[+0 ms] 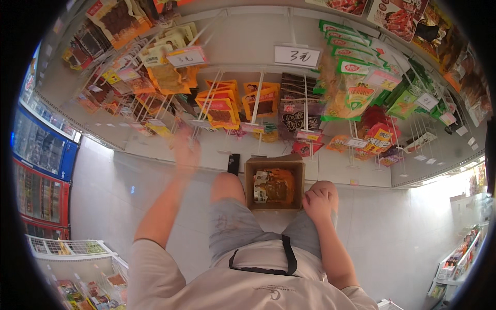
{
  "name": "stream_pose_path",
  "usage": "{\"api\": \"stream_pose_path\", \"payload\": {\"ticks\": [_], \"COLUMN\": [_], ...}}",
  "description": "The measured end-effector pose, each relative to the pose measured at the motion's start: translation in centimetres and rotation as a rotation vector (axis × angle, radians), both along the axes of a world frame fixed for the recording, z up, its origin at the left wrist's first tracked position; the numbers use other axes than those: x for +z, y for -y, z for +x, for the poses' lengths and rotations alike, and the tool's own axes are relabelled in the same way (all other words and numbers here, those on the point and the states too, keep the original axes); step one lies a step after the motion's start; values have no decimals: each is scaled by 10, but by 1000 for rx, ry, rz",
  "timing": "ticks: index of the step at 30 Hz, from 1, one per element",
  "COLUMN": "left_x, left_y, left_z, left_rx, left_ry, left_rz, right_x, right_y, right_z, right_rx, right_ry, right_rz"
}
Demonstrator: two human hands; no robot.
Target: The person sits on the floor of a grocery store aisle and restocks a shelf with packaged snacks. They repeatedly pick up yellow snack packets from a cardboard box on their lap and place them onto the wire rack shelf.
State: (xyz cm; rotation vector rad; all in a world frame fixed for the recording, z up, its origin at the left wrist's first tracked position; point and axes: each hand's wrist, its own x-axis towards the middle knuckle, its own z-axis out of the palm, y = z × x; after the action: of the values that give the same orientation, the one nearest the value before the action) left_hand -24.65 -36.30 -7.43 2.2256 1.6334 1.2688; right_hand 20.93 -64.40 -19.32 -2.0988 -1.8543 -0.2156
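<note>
My left hand (pixel 186 148) reaches up to the lower hooks of the rack and is smeared by motion. Whether its fingers hold anything does not show. Closest to it are the price tags and hooks beside the orange snack packets (pixel 221 106). My right hand (pixel 318 201) rests on my right knee with loosely bent fingers and holds nothing I can see. Between my knees stands an open cardboard box (pixel 300 178), next to that hand. Inside it lie orange and white food packets (pixel 274 186) with brown contents.
Dark purple packets (pixel 297 106) and green-topped bags (pixel 354 88) hang on hooks ahead. A small black object (pixel 233 164) lies on the rack's base ledge. Drink fridges (pixel 44 139) line the left side. A white wire basket stand (pixel 67 247) is at the lower left.
</note>
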Motion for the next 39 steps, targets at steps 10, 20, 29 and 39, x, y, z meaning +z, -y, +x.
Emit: {"api": "stream_pose_path", "payload": {"ticks": [10,20,29,39], "left_x": [-138,-128,-120,-125], "left_y": [148,132,135,128], "left_z": [61,68,66,71], "left_rx": [-83,66,24,31], "left_ry": [-162,-13,50,32], "left_rz": [-413,-489,-459,-453], "right_x": [-41,-146,-258,-206], "right_y": [-47,-134,-159,-161], "right_z": [-45,-75,-72,-82], "right_rx": [475,152,277,406], "right_ry": [-348,-592,-529,-118], "right_rz": [-191,-704,-945,-915]}}
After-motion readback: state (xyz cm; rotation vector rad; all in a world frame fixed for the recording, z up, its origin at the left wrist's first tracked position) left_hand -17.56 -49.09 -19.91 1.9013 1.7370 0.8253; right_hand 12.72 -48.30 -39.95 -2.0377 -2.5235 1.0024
